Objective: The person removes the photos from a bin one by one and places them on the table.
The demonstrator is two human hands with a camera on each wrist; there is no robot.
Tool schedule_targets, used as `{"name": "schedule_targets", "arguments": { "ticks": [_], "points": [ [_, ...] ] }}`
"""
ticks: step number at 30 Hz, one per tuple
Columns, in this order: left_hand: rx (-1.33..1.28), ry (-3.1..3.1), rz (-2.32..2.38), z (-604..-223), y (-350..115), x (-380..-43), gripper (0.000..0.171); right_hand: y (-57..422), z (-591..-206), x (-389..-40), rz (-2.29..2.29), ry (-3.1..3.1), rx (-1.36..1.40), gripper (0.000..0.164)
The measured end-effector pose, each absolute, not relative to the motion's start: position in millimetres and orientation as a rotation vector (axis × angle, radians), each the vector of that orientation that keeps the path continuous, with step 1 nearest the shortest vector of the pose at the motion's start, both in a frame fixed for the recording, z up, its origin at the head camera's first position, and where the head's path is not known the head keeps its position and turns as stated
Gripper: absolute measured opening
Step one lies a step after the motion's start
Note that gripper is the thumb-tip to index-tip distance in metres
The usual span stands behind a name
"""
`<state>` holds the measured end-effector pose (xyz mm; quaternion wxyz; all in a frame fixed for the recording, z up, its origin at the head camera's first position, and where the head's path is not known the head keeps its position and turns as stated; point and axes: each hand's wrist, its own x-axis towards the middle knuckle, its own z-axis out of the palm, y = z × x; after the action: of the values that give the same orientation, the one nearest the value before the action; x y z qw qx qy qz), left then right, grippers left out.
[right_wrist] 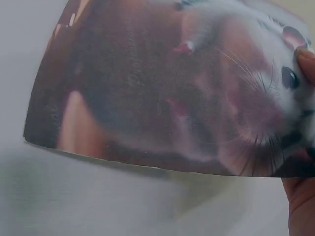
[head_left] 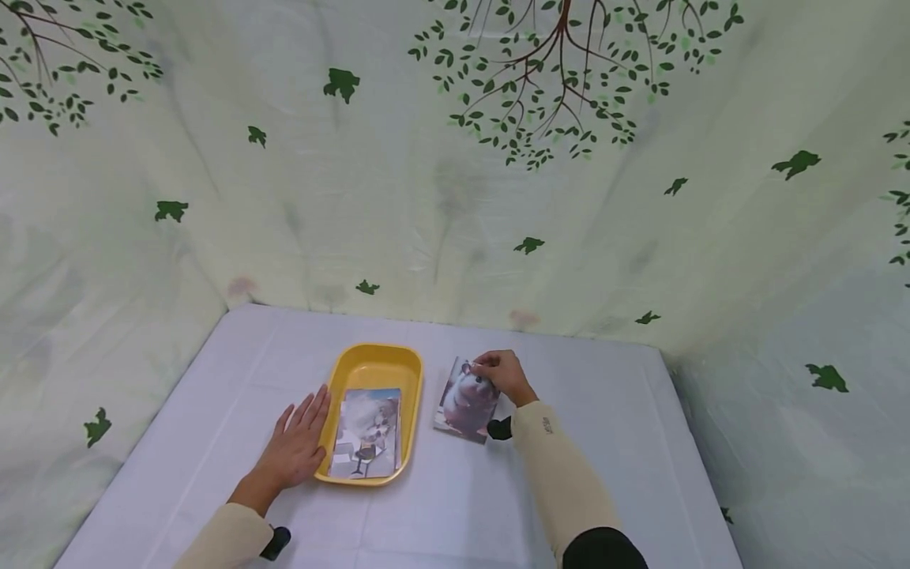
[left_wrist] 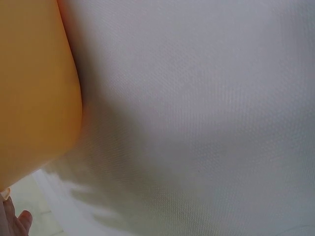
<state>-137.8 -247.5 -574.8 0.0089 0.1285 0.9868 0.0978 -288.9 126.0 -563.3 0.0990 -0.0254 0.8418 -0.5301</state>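
A hamster photo card [head_left: 465, 403] is pinched by its upper right corner in my right hand [head_left: 503, 374]. In the right wrist view the card [right_wrist: 162, 98] fills much of the frame, a little bowed, with the thumb [right_wrist: 307, 64] over the hamster's ear. My left hand [head_left: 295, 444] lies with straight fingers along the left rim of a yellow tray [head_left: 377, 356]. Inside the tray is a small stack of picture cards [head_left: 368, 435], the top one pale with a dark wine-glass shape. The left wrist view shows the tray's side [left_wrist: 39, 88] and fingertips [left_wrist: 24, 219] low in the corner.
A white cloth [head_left: 441, 514] covers the table under the tray. Behind and at both sides hang pale curtains [head_left: 398, 197] printed with branches and green leaves, meeting the table's back edge.
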Motion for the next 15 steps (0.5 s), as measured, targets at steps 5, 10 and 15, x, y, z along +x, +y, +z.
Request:
{"name": "schedule_targets", "arguments": {
  "ticks": [5,10,15],
  "points": [
    [0.388,3.082,0.289,-575.4,-249.2,-136.8,0.08,119.2,-579.9,-287.3,-1.491,2.519,-0.092,0.017],
    [0.373,3.071,0.267,-573.6,-249.4,-135.8,0.081,111.4,-584.0,-286.4,-1.482,2.564,-0.134,0.015],
    [0.366,3.058,0.274,-570.1,-249.5,-136.1,0.08,103.4,-579.8,-287.1,-1.399,2.634,-0.136,0.012]
  ]
}}
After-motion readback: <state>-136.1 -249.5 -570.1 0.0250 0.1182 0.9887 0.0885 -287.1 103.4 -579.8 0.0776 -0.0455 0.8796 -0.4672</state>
